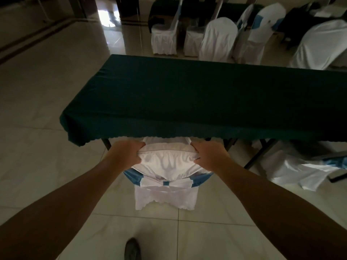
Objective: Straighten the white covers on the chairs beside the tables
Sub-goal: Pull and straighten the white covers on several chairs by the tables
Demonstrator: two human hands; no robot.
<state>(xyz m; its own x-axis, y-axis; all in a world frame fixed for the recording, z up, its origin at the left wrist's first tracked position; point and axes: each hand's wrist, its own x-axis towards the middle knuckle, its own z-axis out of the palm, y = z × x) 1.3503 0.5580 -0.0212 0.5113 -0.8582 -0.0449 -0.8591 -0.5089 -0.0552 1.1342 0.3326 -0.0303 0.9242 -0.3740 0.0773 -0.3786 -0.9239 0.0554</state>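
The left hand (126, 153) and right hand (208, 155) clamp the chair cover (167, 162) corners below the desk (187, 94); an even downward pull should smooth it.

The near chair (166, 177) stands pushed in under the near edge of a table, its back toward the camera. Its white cover (167, 164) is bunched and wrinkled over the top of the backrest and hangs down behind to a scalloped hem. A blue sash (166, 182) wraps the back below the bunched cloth. To the right, another white cover (300, 171) lies crumpled low by the table legs. Far across the room stand several white-covered chairs (217, 38).
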